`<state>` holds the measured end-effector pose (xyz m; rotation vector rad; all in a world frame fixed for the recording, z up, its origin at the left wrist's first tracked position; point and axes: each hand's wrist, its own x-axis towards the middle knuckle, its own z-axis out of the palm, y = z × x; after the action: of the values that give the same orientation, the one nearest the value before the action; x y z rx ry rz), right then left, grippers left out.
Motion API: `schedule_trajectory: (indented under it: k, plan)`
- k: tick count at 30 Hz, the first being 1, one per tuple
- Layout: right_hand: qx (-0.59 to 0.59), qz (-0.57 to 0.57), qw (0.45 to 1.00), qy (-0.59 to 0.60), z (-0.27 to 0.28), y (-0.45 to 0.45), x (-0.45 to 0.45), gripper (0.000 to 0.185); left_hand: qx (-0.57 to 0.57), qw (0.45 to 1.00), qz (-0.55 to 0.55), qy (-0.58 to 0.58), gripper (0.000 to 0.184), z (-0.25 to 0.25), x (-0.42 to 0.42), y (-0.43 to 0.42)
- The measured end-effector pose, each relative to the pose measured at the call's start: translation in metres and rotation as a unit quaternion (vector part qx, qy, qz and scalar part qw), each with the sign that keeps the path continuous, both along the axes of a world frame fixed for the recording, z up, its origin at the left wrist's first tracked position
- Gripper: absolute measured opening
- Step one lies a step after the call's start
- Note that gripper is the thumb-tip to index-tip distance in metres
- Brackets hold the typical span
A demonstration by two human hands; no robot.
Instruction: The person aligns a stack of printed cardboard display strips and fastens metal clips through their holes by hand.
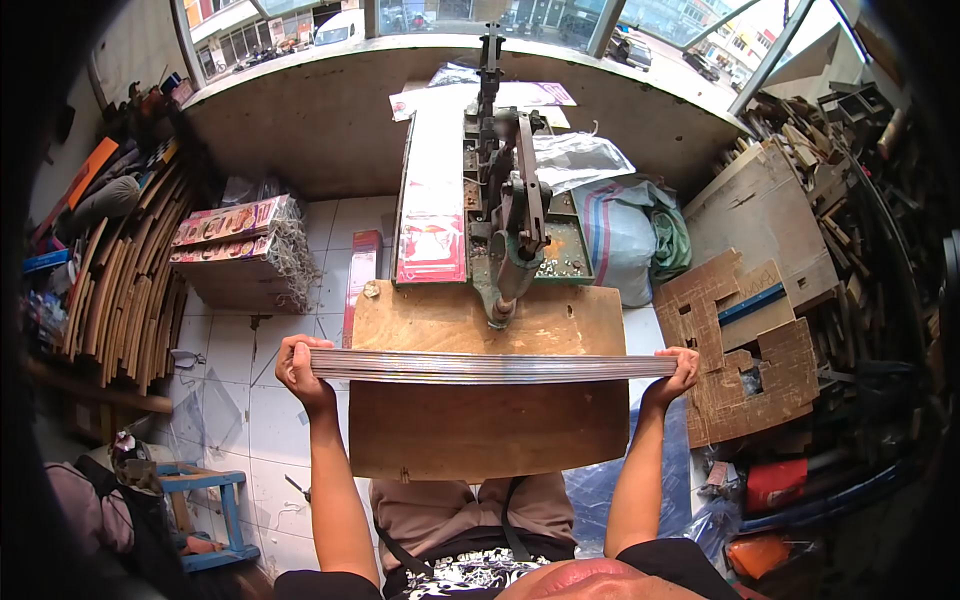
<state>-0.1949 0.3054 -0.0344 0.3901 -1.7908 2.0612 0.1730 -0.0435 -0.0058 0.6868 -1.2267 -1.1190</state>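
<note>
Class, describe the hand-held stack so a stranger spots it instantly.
Start at the broad brown board near the picture's centre. Across its middle, in this view, runs a long stack, its ends held by the left hand and right hand. Thin silvery edges set it apart from the board.

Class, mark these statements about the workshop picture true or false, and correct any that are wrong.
1. The left hand and right hand grip opposite ends of the long stack. True.
2. The stack is one solid block. False: thin layers show along its edge.
3. A metal machine stands beyond the stack. True.
4. The blue wooden frame is on the right side. False: it is on the left.
5. A striped white sack is right of the machine. True.
</note>
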Motion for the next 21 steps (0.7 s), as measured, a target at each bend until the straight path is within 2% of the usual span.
schedule_trajectory:
  k: [21]
  plan:
    - [-0.005,-0.005,1.000,0.005,-0.0014,0.0005,-0.0004,0.030,-0.006,1.000,0.007,-0.006,0.022,0.0003,-0.0007,0.0011]
